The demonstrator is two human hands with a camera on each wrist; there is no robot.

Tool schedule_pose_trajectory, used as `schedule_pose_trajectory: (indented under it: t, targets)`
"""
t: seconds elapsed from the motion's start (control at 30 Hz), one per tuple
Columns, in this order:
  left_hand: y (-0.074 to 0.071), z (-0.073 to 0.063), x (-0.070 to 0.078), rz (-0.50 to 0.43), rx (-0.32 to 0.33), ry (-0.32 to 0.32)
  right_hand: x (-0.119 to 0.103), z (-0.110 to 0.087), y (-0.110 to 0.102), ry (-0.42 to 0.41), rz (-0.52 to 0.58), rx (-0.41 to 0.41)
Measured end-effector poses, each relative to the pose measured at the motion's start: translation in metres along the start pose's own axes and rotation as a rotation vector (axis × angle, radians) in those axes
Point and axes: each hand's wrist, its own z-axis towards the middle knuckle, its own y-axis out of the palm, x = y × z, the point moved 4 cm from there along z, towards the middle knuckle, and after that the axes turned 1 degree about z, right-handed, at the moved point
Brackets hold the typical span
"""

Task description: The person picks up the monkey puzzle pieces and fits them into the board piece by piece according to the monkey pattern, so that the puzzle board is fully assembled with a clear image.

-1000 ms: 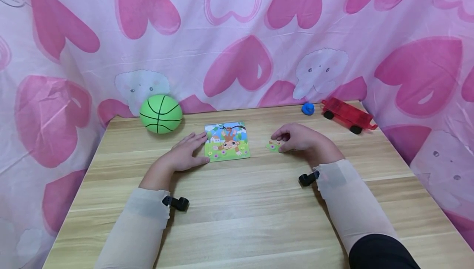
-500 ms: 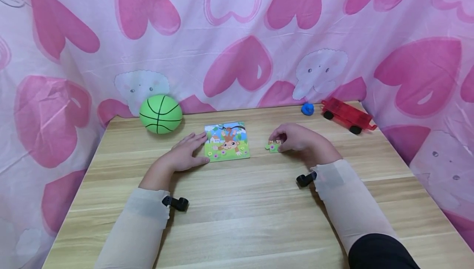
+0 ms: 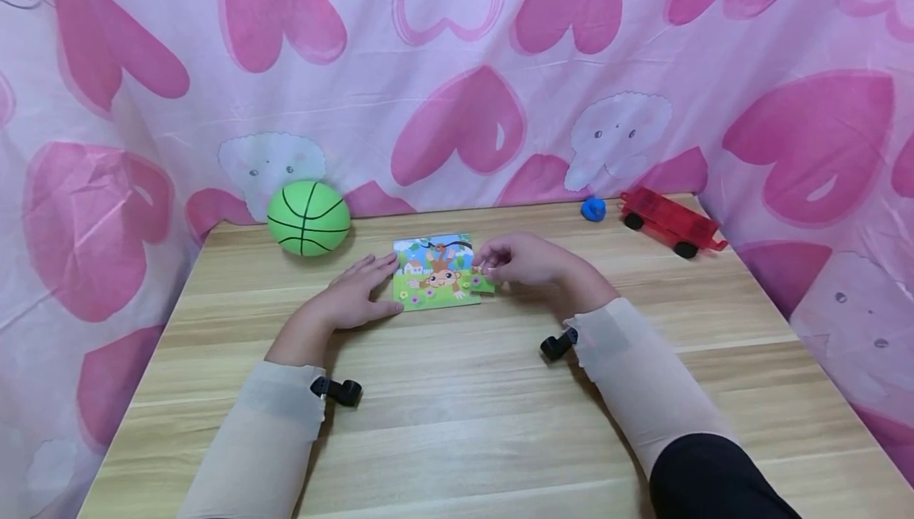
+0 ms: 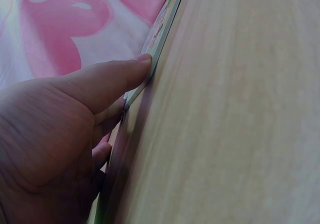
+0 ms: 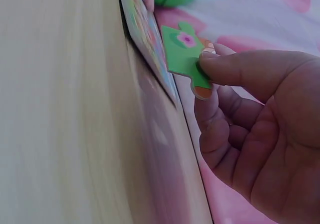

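Note:
A square picture board (image 3: 423, 297) showing a monkey hanging from a branch lies flat on the table. My left hand (image 3: 350, 297) rests at its left side with fingers spread, thumb and fingertips on the edge; the left wrist view shows the thumb (image 4: 122, 76) against the board's corner. Between thumb and curled fingers, my right hand (image 3: 531, 259) pinches a green jigsaw puzzle piece (image 5: 181, 54) with a pink flower and a brown patch. In the head view the piece overlaps the board's right edge; the right wrist view shows it raised close over the board.
A green ball (image 3: 309, 218) with black lines stands at the back left of the wooden table (image 3: 457, 408). At the back right are a small blue toy (image 3: 593, 209) and a red wheeled toy wagon (image 3: 671, 221). A heart-patterned pink cloth (image 3: 457, 122) hangs behind.
My right hand has moved left with the puzzle piece, from the table beside the board to the board's right edge. The left hand has stayed in place.

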Motion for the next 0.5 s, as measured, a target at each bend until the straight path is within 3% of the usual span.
schedule_pose_trajectory:
  t: [0.3,0.5]
  targets:
    - [0.002,0.001,-0.003,0.001,-0.005,-0.002,-0.026,0.026,0.029,-0.102,-0.013,-0.043]
    - [0.002,0.002,-0.003,0.013,-0.006,-0.001,-0.034,0.040,0.040,-0.111,-0.028,-0.055]
